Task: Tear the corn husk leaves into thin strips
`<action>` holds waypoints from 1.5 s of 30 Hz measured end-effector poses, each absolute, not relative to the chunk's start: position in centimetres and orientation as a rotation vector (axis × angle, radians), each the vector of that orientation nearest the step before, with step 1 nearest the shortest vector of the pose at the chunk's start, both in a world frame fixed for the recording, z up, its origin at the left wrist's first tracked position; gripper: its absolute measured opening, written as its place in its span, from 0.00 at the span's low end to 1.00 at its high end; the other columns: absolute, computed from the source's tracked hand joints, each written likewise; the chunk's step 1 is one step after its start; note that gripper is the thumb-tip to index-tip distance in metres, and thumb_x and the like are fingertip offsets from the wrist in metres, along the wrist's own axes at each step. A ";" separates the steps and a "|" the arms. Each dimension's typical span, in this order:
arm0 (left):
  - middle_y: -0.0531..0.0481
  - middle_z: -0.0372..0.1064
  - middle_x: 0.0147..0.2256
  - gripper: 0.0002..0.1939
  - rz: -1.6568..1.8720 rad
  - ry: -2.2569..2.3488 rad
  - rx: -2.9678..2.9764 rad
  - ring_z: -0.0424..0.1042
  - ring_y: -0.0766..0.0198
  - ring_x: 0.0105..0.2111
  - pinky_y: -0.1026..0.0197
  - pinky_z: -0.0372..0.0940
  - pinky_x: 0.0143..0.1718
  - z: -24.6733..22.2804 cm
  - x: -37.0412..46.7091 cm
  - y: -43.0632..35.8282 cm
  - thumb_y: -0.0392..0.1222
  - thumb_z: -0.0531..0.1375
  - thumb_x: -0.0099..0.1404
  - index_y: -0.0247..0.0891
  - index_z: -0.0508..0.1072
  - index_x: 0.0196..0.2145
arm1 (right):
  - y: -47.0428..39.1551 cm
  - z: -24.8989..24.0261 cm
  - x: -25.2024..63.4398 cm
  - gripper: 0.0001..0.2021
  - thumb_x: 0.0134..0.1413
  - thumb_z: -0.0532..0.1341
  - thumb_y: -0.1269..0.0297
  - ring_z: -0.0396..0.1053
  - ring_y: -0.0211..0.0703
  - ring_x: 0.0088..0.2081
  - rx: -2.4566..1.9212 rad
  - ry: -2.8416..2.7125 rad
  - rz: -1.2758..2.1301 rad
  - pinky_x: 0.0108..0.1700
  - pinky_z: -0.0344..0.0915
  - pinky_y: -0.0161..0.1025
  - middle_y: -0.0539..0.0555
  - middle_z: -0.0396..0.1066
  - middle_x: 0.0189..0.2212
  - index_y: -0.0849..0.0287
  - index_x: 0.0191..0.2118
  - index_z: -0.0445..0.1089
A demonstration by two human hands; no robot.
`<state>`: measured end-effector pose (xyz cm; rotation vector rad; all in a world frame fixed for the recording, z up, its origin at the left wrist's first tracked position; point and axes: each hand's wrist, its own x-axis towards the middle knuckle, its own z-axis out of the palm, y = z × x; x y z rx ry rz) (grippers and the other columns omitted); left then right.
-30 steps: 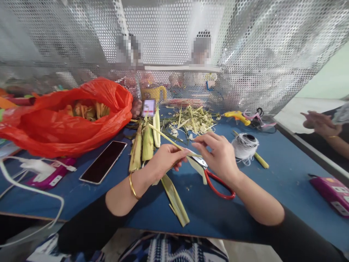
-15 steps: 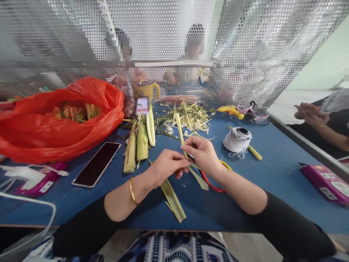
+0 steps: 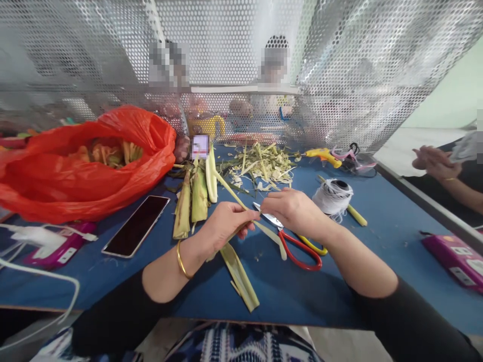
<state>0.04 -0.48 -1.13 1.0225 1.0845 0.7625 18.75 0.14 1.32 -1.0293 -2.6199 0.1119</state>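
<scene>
A long, narrow pale-green husk strip (image 3: 229, 189) is pinched between the thumb and fingers of my left hand (image 3: 232, 224). One end points up and away to the left, while a flatter tail droops towards the scissors. Close by, my right hand (image 3: 289, 210) is closed, its fingertips by the left thumb; whatever it pinches is hidden. Scissors with red and yellow handles (image 3: 299, 251) lie beneath and beside the right hand, blades pointing away. An opened husk piece (image 3: 240, 281) rests on the blue table (image 3: 339, 291) below my left hand.
Upright husk pieces (image 3: 199, 195) and a phone (image 3: 136, 226) lie left, near a red plastic bag (image 3: 151, 151). Husk scraps (image 3: 264, 163) are heaped behind. White string (image 3: 332, 197), a yellow glue gun (image 3: 323, 156) and a purple power strip (image 3: 455, 259) sit right. A perforated screen (image 3: 226, 45) stands behind.
My right hand has moved right and turned over, uncovering the scissors' blades. The husk strip's far end has swung to the left, while my left hand keeps its grip.
</scene>
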 end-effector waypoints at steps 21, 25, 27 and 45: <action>0.46 0.72 0.22 0.10 0.919 0.955 0.756 0.71 0.68 0.20 0.66 0.69 0.24 0.3 -0.8 0.5 0.38 0.63 0.60 0.30 0.74 0.24 | 0.2 2.0 19.0 0.15 0.64 0.51 0.59 0.68 0.45 0.37 -1.200 -2.034 -0.162 0.41 0.60 0.41 0.57 0.74 0.34 0.58 0.34 0.72; 0.50 0.69 0.19 0.07 0.992 0.933 0.791 0.68 0.71 0.18 0.67 0.68 0.24 0.9 -0.4 0.7 0.31 0.63 0.58 0.30 0.73 0.23 | -0.3 1.9 17.8 0.10 0.58 0.57 0.57 0.65 0.40 0.30 -1.346 -2.132 0.251 0.33 0.57 0.36 0.53 0.74 0.31 0.57 0.35 0.71; 0.51 0.68 0.18 0.09 1.027 0.940 0.810 0.67 0.71 0.17 0.67 0.67 0.23 1.1 0.1 0.7 0.30 0.62 0.59 0.30 0.73 0.21 | -0.1 1.5 16.9 0.09 0.56 0.58 0.57 0.63 0.38 0.27 -1.346 -2.144 0.384 0.30 0.56 0.34 0.50 0.72 0.27 0.57 0.33 0.70; 0.50 0.71 0.20 0.07 0.952 0.832 0.649 0.70 0.71 0.20 0.69 0.66 0.28 -0.7 -0.1 1.9 0.29 0.61 0.59 0.31 0.75 0.24 | 0.5 -1.3 15.2 0.11 0.59 0.51 0.63 0.64 0.42 0.27 -1.493 -2.017 0.106 0.33 0.57 0.36 0.50 0.68 0.21 0.55 0.27 0.65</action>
